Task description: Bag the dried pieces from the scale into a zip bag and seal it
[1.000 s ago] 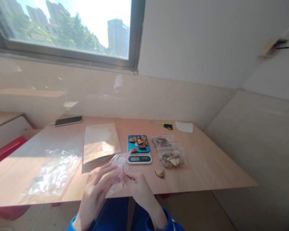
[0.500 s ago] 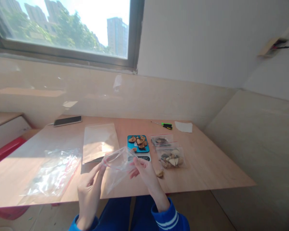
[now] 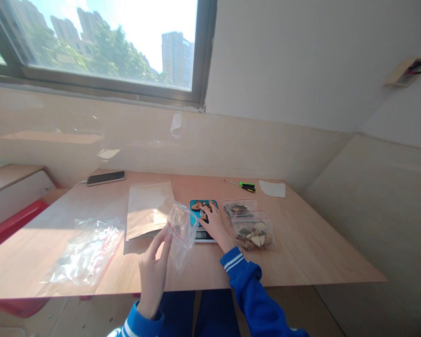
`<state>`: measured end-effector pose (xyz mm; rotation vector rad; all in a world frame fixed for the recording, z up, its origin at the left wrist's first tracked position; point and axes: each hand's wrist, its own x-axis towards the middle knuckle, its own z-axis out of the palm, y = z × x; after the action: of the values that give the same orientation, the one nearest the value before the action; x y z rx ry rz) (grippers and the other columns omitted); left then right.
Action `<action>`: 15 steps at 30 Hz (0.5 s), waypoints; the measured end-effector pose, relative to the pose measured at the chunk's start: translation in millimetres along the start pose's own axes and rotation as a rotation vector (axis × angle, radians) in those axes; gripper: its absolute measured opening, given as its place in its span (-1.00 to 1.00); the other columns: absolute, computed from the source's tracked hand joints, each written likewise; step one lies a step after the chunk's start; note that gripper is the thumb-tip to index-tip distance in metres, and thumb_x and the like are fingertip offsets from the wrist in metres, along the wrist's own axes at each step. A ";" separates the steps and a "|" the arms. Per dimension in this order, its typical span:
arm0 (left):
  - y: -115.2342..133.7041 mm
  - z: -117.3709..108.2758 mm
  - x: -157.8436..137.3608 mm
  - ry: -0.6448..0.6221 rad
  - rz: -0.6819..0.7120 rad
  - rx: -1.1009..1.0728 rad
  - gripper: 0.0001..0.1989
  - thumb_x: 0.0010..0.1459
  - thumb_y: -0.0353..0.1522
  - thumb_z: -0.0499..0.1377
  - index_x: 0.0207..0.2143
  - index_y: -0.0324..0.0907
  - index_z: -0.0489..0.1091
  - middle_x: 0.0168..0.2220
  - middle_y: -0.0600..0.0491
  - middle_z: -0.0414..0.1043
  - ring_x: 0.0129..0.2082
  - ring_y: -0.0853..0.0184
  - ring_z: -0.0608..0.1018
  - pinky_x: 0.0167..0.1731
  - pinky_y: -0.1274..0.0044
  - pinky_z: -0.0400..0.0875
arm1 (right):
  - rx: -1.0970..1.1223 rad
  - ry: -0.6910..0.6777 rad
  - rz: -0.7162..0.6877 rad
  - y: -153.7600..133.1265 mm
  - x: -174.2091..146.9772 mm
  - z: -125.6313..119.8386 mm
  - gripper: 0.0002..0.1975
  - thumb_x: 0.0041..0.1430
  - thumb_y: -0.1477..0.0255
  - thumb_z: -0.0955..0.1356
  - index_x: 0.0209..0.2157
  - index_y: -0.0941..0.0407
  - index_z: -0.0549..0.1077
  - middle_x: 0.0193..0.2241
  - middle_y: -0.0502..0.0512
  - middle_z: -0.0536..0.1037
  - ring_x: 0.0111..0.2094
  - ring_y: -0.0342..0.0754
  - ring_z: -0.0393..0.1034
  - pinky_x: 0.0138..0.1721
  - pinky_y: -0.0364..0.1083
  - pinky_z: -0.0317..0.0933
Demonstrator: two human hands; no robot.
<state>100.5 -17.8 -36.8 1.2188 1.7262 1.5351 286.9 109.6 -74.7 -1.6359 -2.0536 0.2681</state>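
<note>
since the earlier frame, my right hand has left the clear zip bag and gone farther off, over the scale. its fingers bend down onto the dried slices lying there; from here i cannot tell whether that grip pinches one. my left hand keeps the bag pinched at its left edge between thumb and fingers, its mouth gaping beside the slices. left of it, a paper pouch lies on the surface, with flat clear plastic farther left and nearer. two filled bags lie just right of the scale.
</note>
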 end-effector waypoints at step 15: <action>-3.3 16.0 1.7 -0.071 -0.043 -0.106 -0.54 0.11 -0.05 0.13 -0.04 -0.10 0.47 0.00 -0.01 0.51 0.07 0.11 0.48 0.07 0.28 0.35 | 0.534 0.328 -0.042 23.2 12.7 -9.2 -0.62 0.18 0.45 0.24 0.01 0.04 0.47 0.04 0.14 0.48 0.10 0.03 0.33 0.14 0.09 0.18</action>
<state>112.4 -8.3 -43.1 1.1616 1.5944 1.5202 309.3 126.3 -73.9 -1.2143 -1.5920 0.4553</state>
